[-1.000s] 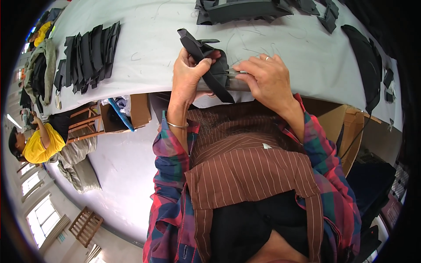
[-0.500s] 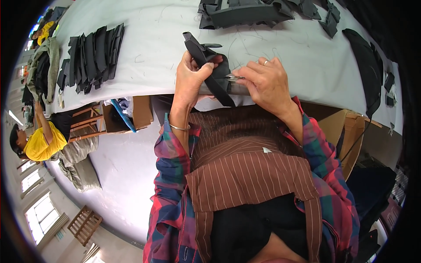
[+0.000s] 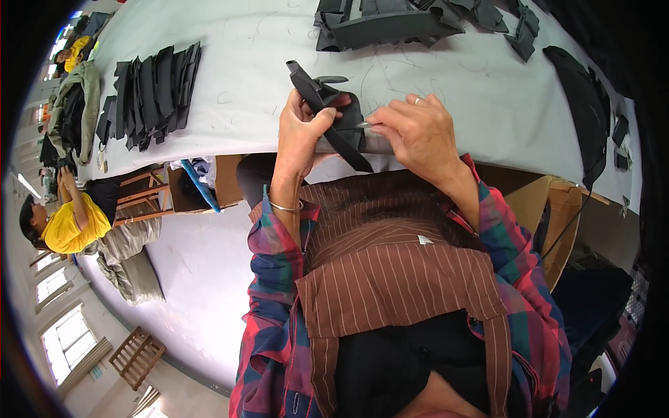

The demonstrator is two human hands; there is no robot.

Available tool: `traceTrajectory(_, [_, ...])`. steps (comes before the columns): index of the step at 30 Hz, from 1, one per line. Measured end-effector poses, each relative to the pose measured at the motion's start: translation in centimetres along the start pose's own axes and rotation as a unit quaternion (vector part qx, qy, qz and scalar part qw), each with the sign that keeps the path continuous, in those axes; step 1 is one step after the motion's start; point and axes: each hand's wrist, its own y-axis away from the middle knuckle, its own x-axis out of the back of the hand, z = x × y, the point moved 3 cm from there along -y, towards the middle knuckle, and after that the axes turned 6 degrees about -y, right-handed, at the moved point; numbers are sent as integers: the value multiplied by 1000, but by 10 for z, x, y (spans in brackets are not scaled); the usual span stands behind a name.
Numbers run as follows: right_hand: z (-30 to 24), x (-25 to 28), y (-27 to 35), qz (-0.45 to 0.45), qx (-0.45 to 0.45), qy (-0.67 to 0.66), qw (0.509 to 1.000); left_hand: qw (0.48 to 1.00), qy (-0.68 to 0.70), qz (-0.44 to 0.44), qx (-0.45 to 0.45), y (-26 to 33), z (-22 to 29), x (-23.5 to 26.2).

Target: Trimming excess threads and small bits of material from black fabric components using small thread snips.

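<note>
Black fabric piece (image 3: 352,117) at 12 o'clock in view, over near edge of desk (image 3: 240,90). Left hand (image 3: 300,129): grip closed on it, thumb on top. Right hand (image 3: 421,129), at its 3 o'clock, pinches slim metal tool (image 3: 364,125). Row of dark strips (image 3: 157,94) at fabric's 9 o'clock.

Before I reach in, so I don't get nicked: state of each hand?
Left hand: closed, holding a dark folded fabric piece.
Right hand: closed, pinching a small silvery tool.
</note>
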Motion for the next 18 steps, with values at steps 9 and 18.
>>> traceTrajectory(9, [-5, -11, -9, -7, 19, -60, 998, 999, 40, 8, 0, 10, 1, 3])
traceTrajectory(18, [-15, -28, -12, 5, 61, -30, 998, 998, 51, 15, -14, 24, 1, 3])
